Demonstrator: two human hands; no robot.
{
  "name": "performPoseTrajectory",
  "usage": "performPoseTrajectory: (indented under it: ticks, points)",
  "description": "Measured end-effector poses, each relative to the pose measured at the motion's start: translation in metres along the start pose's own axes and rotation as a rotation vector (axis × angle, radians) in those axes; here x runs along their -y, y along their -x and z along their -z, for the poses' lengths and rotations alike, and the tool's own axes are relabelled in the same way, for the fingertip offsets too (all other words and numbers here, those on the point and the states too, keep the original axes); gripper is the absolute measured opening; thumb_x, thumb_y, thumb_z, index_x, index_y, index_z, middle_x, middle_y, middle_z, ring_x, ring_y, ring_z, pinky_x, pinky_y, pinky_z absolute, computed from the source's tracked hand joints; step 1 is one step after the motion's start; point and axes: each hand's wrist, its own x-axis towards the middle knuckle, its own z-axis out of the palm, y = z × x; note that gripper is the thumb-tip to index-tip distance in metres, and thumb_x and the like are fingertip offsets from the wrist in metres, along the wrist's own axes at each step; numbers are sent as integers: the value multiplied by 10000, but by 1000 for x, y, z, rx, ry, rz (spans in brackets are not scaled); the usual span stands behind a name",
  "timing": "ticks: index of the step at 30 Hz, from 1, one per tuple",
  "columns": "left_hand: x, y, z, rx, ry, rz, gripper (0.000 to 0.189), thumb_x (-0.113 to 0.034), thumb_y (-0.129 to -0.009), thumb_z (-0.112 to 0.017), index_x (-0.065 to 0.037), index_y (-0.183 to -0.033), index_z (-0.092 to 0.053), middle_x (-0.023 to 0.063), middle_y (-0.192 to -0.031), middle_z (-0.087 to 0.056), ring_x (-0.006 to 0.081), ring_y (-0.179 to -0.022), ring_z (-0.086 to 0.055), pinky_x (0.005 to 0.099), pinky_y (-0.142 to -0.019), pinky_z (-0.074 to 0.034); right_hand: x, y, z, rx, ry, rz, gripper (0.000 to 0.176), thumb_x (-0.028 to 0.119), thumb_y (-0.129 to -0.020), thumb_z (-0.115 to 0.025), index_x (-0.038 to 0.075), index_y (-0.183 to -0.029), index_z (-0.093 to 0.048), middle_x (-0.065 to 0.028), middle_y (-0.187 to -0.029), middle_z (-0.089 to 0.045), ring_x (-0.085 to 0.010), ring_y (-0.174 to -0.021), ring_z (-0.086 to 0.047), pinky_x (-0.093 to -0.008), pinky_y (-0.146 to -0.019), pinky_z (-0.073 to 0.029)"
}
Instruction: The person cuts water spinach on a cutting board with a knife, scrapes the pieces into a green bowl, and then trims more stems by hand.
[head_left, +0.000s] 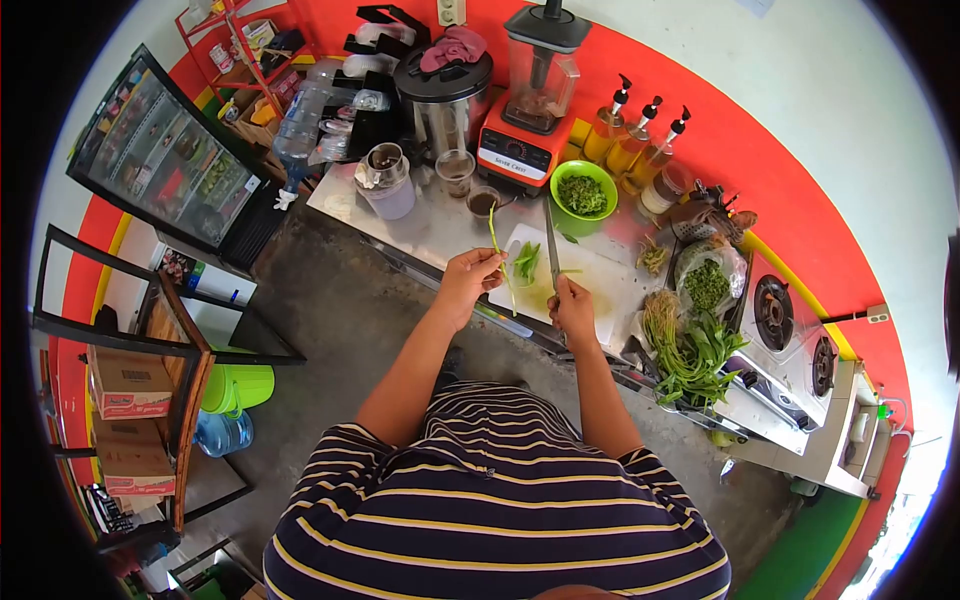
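Note:
A thin green stalk (pixel 493 230) is held upright in the closed fingers of my left hand (pixel 474 282), over the counter's front edge. My right hand (pixel 573 308) is wrapped round the handle of a knife (pixel 551 235), whose blade points away from me across the white cutting board (pixel 590 275). Cut green leaves (pixel 527 262) lie on the board between my hands, and a short stem piece (pixel 571 271) is beside the blade. Behind the board stands a green bowl (pixel 583 222) with chopped greens (pixel 582 195).
A red blender (pixel 515 145), pump bottles (pixel 628 145) and a plastic cup (pixel 455 170) stand along the back. Bundled leafy greens (pixel 690 355) lie at the right, near a plastic bag of greens (pixel 707 285) and a gas stove (pixel 775 310).

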Motion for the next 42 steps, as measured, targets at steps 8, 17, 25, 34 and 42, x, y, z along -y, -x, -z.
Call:
performPoseTrajectory:
  ticks: [8,17,25,34,42]
  points:
    - [11,10,13,-101,-15,23,193,-194,-963,-655,-46,-1074,-709,-25,-849,-638,61,-743,-553,223,-717,-467,-44,-38,6,142,-18,-237,350,405,-1049,-481,82,-1163,-556,-38,-685,-508,-105,-464,-416,-262,-396,-318]
    - [22,35,31,-260,7,-4,192,-218,-982,-627,-71,-1079,-703,-53,-838,-615,49,-756,-544,218,-733,-449,-41,-68,1,251,-23,-363,348,420,-1057,-453,82,-1124,-503,-50,-666,-504,-107,-453,-387,-256,-393,-299]
    - [37,26,22,-290,3,48,185,-208,-986,-611,-60,-1069,-686,-30,-878,-643,54,-770,-562,227,-732,-467,-32,-56,19,283,-3,-290,411,433,-1056,-448,38,-1146,-520,-40,-634,-506,-94,-430,-397,-256,-375,-293]
    - [76,-29,-29,-82,-423,-83,216,-133,-938,-638,19,-1087,-677,66,-936,-718,126,-804,-633,263,-749,-500,-44,-33,82,231,-26,-101,300,307,-1039,-527,24,-1138,-533,-57,-723,-573,-101,-492,-472,-245,-430,-370]
    - [138,-74,-66,120,-1005,-279,204,-100,-852,-686,-44,-1045,-719,145,-874,-704,281,-787,-685,387,-744,-533,-63,17,117,67,-37,4,394,253,-1036,-531,102,-1395,-473,-80,-837,-681,-115,-545,-575,-257,-451,-442]
